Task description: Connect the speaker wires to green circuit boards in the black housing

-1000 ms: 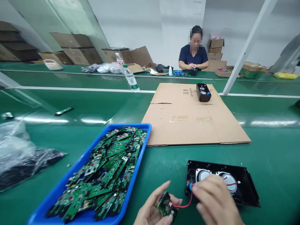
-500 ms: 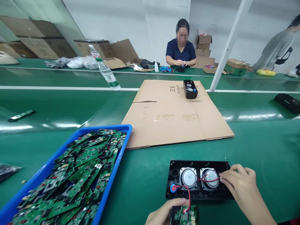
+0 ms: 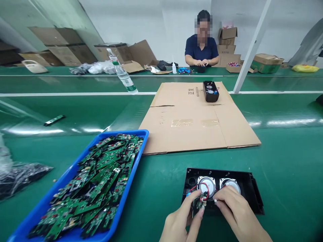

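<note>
Over the near black speaker housing (image 3: 254, 198), the left hand (image 3: 180, 223) pinches a small circuit board (image 3: 198, 203) while the right hand (image 3: 237, 211), fingers together, should steady its red wires (image 3: 205, 188) gently.

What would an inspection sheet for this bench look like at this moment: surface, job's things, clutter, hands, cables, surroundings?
Surface: green bench top, with a flattened cardboard sheet lying on it.
Job's things: open black speaker housing with two round drivers; small green circuit board held over its left part.
Clutter: blue tray heaped with green boards; dark plastic bag at left; tilted water bottle; second black housing on the cardboard.
Hands: left hand grips the board; right hand rests its fingers on the housing beside it.
Cables: red wire loops from housing to board.
Surroundings: a seated person working at the far bench; cardboard boxes behind.
</note>
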The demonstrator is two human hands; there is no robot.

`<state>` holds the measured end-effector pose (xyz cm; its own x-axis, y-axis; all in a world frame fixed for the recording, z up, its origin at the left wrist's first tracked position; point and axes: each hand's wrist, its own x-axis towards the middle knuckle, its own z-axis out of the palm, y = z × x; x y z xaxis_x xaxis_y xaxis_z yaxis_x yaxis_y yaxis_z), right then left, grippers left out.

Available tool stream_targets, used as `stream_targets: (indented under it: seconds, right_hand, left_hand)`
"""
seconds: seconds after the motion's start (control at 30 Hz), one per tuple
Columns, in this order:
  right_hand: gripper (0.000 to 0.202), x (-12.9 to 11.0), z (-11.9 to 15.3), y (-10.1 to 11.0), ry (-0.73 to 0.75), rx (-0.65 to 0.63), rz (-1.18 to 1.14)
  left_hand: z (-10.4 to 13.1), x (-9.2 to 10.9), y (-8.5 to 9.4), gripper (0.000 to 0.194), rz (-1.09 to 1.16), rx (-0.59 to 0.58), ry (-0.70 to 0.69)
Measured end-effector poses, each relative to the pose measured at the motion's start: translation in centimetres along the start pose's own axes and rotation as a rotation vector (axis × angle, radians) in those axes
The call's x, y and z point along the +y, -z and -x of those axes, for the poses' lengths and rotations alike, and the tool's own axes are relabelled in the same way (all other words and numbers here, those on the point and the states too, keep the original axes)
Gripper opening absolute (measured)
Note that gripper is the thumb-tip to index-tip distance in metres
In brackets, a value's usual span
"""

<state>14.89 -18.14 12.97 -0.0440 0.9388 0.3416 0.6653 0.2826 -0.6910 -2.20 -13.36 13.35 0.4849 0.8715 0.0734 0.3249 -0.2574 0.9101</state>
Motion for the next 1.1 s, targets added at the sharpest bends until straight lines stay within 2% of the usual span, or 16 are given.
stream_targets:
  seconds: [0.1,0.2,0.4,0.57,0.73,0.9,1.0,1.1]
  right_hand:
    - [0.019,0.1,-0.3,0.3,0.099,0.036,0.138]
    - [0.026,0.0,-0.5,0.4,0.154,0.049,0.232]
    - [0.021,0.0,-0.6,-0.2,0.18,0.115,0.227]
    - [0.017,0.1,-0.5,-0.3,0.236,0.141,0.272]
    - [0.021,0.2,-0.4,-0.7,0.284,0.148,0.398]
    - [0.024,0.3,-0.5,-0.6,0.214,0.165,0.32]
    - [0.027,0.4,-0.8,-0.2,0.203,0.116,0.262]
    - [0.023,0.5,-0.8,0.0,0.246,0.107,0.249]
  left_hand:
    - [-0.1,0.1,-0.2,0.027,-0.007,-0.006,-0.009]
    - [-0.2,0.0,-0.4,0.029,-0.073,-0.085,-0.018]
    - [-0.4,0.1,-0.8,0.031,0.004,-0.105,0.0]
    - [-0.6,0.3,-0.8,0.03,-0.033,-0.131,0.008]
    - [-0.6,0.1,-1.1,0.031,-0.214,-0.161,-0.082]
    - [-0.4,-0.4,-1.5,0.037,-0.371,-0.154,-0.253]
    - [-0.7,-0.4,-1.1,0.04,-0.356,-0.214,-0.278]
    - [-1.1,-0.2,-0.7,0.038,-0.254,-0.223,-0.235]
